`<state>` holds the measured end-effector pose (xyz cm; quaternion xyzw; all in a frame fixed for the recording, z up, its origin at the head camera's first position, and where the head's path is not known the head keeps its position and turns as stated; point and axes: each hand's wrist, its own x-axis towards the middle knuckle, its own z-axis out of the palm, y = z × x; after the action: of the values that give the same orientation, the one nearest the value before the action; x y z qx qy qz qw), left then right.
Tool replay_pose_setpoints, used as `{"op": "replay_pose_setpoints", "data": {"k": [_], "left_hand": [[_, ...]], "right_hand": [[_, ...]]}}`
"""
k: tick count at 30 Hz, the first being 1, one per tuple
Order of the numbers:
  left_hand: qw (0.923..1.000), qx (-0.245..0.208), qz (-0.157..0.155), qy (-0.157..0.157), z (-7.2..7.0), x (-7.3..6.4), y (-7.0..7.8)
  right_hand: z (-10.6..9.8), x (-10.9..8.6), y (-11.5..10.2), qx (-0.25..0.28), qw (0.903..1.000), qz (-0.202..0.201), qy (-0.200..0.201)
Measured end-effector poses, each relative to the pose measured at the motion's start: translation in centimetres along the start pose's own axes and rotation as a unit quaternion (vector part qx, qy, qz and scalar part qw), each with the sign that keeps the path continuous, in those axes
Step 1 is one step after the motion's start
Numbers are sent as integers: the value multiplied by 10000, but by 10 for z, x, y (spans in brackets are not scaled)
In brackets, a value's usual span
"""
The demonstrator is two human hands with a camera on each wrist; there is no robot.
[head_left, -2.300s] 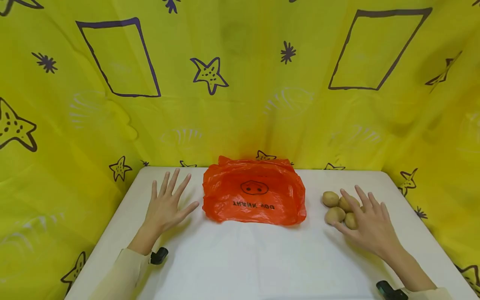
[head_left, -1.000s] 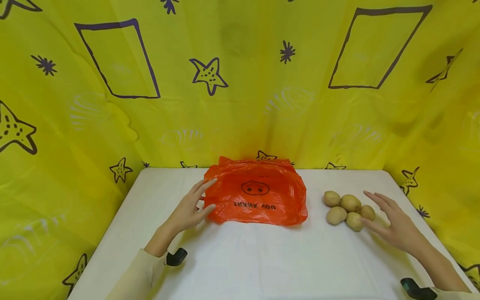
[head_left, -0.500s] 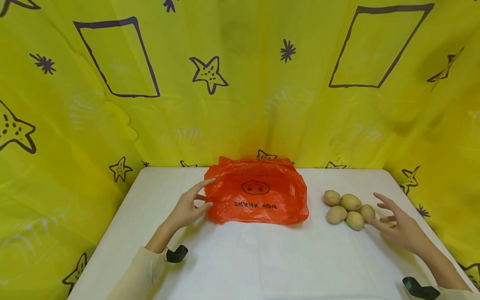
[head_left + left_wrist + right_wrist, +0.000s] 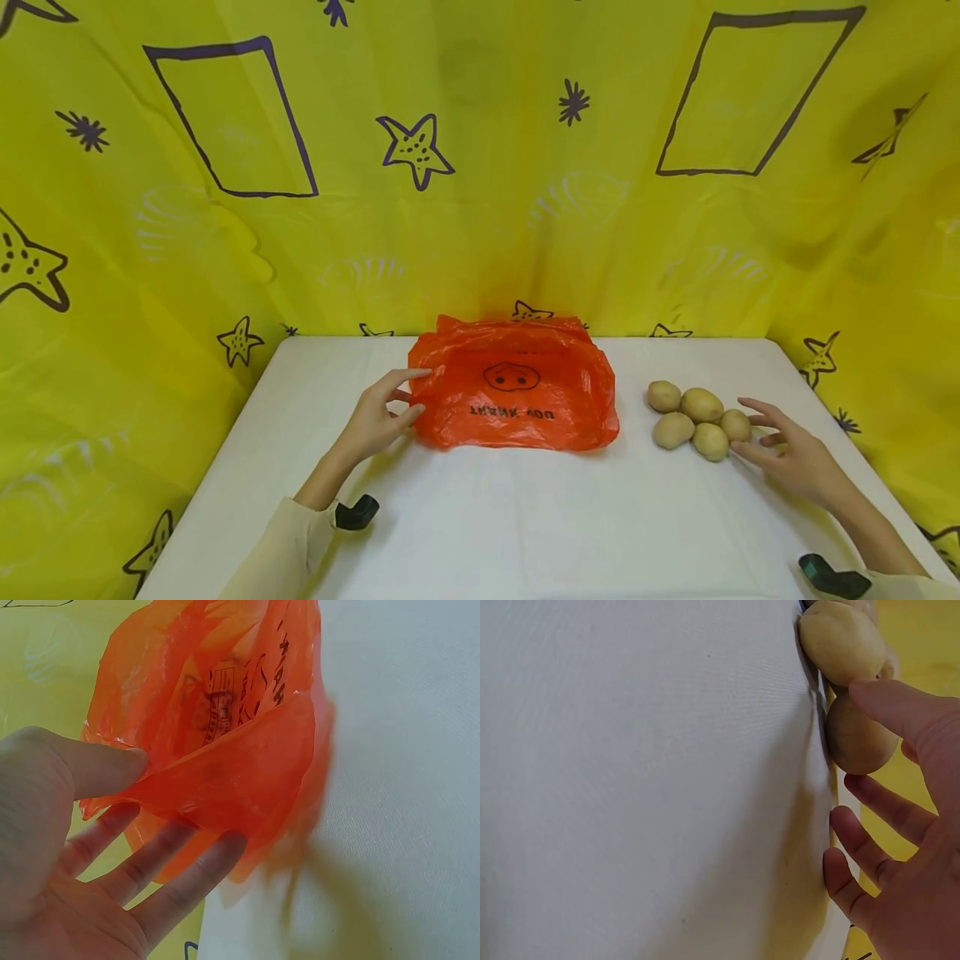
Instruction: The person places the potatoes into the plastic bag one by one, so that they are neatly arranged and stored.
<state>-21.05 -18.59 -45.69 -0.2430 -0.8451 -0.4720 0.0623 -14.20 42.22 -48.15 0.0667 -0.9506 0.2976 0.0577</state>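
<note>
A red plastic bag (image 4: 512, 429) printed with a pig snout and THANK YOU lies at the table's back middle, its mouth gaping in the left wrist view. My left hand (image 4: 372, 421) holds its left edge, with the thumb over the thin film (image 4: 225, 772) and several fingers beneath. Several potatoes (image 4: 701, 405) form a cluster on the right. Around the rightmost potato (image 4: 859, 739) my right hand (image 4: 798, 458) is spread, thumb on the near side and index finger past the far side. The right wrist view hides that index finger behind the potatoes.
The white table (image 4: 517, 525) ends at a yellow curtain (image 4: 480, 225) with star drawings, close behind the bag. Black wrist straps (image 4: 356, 512) sit at both cuffs. The potatoes lie to the right of the bag.
My left hand has moved right from beside the bag to its edge. My right hand has drawn back from over the potatoes, then come in again around the rightmost one. The potatoes stay put.
</note>
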Motion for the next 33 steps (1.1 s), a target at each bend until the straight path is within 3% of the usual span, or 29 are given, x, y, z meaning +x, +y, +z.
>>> {"op": "replay_pose_setpoints", "data": {"k": [6, 19, 27, 33], "left_hand": [[9995, -123, -276, 71, -1, 0, 2], [9986, -179, -386, 323, 7, 2, 2], [9976, -303, -545, 315, 5, 2, 1], [9972, -456, -526, 273, 3, 3, 1]], "right_hand": [[1, 2, -1, -80, 9998, 188, -91], [3, 2, 1, -88, 9996, 238, -153], [4, 2, 1, -80, 9998, 163, -85], [3, 1, 2, 124, 9994, 335, -44]]}}
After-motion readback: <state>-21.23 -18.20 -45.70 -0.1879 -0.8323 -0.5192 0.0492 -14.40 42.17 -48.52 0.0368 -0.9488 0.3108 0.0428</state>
